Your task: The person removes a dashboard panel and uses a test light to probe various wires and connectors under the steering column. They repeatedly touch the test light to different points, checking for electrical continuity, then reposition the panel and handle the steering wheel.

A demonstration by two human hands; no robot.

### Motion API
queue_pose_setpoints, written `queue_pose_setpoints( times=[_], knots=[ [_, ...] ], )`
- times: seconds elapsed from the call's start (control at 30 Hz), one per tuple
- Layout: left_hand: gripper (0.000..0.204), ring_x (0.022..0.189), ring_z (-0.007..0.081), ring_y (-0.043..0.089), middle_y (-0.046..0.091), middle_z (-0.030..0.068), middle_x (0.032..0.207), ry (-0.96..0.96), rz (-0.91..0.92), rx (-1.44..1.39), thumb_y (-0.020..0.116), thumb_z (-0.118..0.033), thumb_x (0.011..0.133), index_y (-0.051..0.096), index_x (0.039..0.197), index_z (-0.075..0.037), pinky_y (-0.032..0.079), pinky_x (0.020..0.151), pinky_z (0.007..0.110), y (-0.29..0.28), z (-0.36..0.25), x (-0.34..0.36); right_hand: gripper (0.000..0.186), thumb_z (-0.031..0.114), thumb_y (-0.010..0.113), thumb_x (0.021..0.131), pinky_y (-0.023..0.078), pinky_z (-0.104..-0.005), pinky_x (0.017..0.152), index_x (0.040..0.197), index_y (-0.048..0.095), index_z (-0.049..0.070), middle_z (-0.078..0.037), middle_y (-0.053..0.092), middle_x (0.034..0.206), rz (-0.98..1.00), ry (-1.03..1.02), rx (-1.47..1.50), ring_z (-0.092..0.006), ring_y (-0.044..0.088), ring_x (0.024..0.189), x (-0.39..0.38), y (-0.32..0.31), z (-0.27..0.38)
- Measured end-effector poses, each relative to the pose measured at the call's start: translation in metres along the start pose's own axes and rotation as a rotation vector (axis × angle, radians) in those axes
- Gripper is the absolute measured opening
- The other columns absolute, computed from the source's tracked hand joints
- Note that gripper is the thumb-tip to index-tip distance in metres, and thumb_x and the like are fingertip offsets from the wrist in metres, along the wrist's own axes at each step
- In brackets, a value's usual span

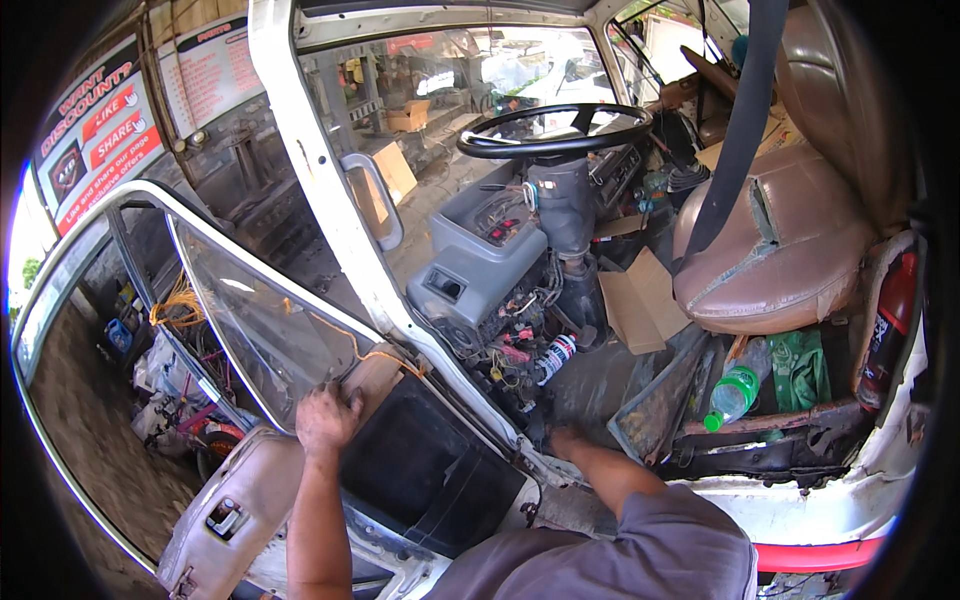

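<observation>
My left hand [328, 415] is closed over the top edge of the open van door [430, 465], below the window glass [255, 310]. A brown trim piece [372, 388] lies along that edge by my fingers, with orange cord [395, 360] at its far end. My right hand [567, 440] reaches down into the footwell beside the door sill. Shadow and the dark parts around it hide its fingers. Nearest to it are a tangle of loose wiring [515, 345] and a white spray can [556, 358] lying tilted.
Above the footwell is the black steering wheel [555, 132], with a grey dash panel [475, 260] beside it. A torn brown seat [790, 240] is at the right. Flattened cardboard [642, 300] lies on the floor; a green-labelled bottle [738, 385] sits under the seat.
</observation>
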State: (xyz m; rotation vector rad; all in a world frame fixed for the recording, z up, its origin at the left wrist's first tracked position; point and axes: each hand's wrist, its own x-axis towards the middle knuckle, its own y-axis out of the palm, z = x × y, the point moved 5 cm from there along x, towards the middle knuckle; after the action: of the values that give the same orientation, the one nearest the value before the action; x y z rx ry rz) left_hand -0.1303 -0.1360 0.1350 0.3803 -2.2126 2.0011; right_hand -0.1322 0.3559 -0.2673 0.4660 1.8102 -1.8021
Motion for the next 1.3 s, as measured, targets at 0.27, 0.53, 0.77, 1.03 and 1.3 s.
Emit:
queue_pose_setpoints(
  times=[0.27,0.53,0.77,1.03,1.3],
  knots=[
    [0.054,0.111,0.0398,0.077,0.079,0.0219,0.116,-0.006,0.028,0.029,0.069,-0.055,0.102,0.079,0.116,-0.004,0.058,0.101,0.052,0.000,0.002,-0.003,0.073,0.005,0.062,0.095,0.053,-0.0543,0.120,0.165,0.054,0.021,-0.018,0.049,0.174,-0.409,-0.182,0.321,-0.0473,0.065,0.140,-0.090,-0.014,0.022],
    [0.058,0.115,0.0396,0.076,0.079,0.0226,0.119,-0.031,0.043,0.031,0.065,-0.059,0.104,0.079,0.122,-0.006,0.057,0.104,0.051,-0.002,0.001,-0.005,0.032,0.027,0.065,0.106,0.064,-0.0497,0.088,0.121,0.082,0.005,-0.021,0.084,0.112,0.122,0.021,0.644,-0.0388,0.082,0.101,-0.083,0.065,-0.010],
    [0.061,0.122,0.0381,0.074,0.077,0.0215,0.129,-0.069,0.146,0.020,0.063,-0.060,0.105,0.078,0.127,-0.005,0.056,0.109,0.050,-0.006,0.000,-0.005,0.044,0.047,0.057,0.116,0.060,-0.0617,0.098,0.127,0.071,0.007,-0.020,0.079,0.123,0.314,0.352,1.821,-0.0414,0.075,0.115,-0.109,0.105,-0.022],
    [0.062,0.123,0.0384,0.075,0.079,0.0229,0.126,-0.048,0.126,-0.075,0.064,-0.058,0.104,0.080,0.124,-0.002,0.057,0.110,0.050,-0.001,0.009,-0.007,0.044,0.039,0.068,0.110,0.056,-0.0544,0.107,0.143,0.069,0.010,-0.010,0.077,0.132,-0.224,-0.080,2.075,-0.0316,0.072,0.120,-0.105,-0.034,-0.007],
    [0.060,0.121,0.0400,0.075,0.079,0.0226,0.125,-0.012,0.053,-0.075,0.067,-0.059,0.101,0.079,0.124,-0.004,0.058,0.107,0.050,0.013,0.015,-0.007,0.109,0.023,0.069,0.101,0.036,-0.0535,0.129,0.181,-0.004,0.005,-0.021,0.031,0.181,-1.043,0.232,1.727,-0.0365,0.046,0.156,-0.091,-0.241,-0.133]
  ],
)
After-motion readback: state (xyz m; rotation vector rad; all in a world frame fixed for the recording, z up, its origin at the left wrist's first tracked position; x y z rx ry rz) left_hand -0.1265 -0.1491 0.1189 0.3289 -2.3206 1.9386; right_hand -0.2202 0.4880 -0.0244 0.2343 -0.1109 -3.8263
